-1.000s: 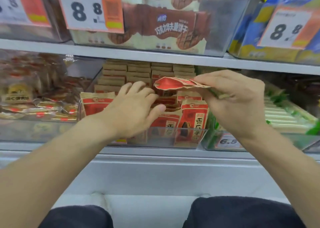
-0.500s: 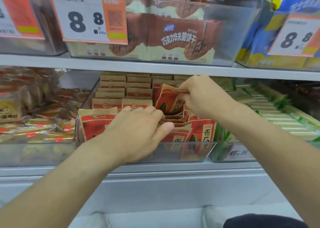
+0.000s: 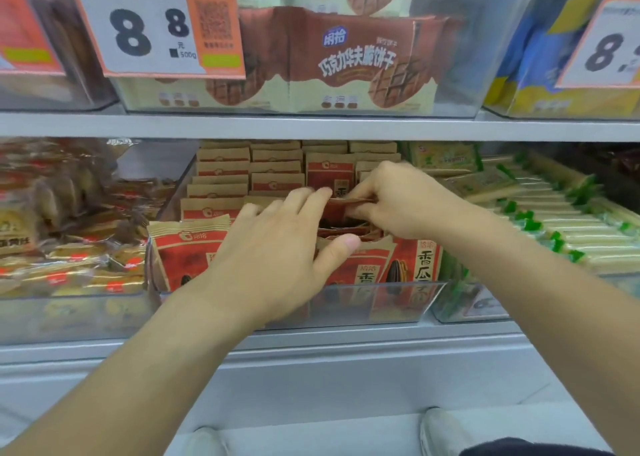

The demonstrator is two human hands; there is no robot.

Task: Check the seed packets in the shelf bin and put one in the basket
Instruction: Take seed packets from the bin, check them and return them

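Observation:
A clear shelf bin (image 3: 398,303) on the middle shelf holds several rows of red and tan seed packets (image 3: 221,185). My right hand (image 3: 401,199) reaches into the bin's right column and pinches one red packet (image 3: 341,208), pressed down among the others. My left hand (image 3: 277,251) lies over the front packets with fingers extended, its fingertips touching the same packet and its thumb against a front packet (image 3: 360,265). No basket is in view.
Above hangs a shelf edge (image 3: 311,126) with a bin of chocolate wafer boxes (image 3: 346,61) and an 8.8 price tag (image 3: 152,26). Wrapped cakes (image 3: 69,220) fill the left bin, green-tipped sticks (image 3: 554,213) the right one. My shoes (image 3: 443,428) show on the floor.
My right hand lifted a red packet flat above the bin, then carried it down and tucked it back into the right column. My left hand stayed on the front packets. The view drew closer.

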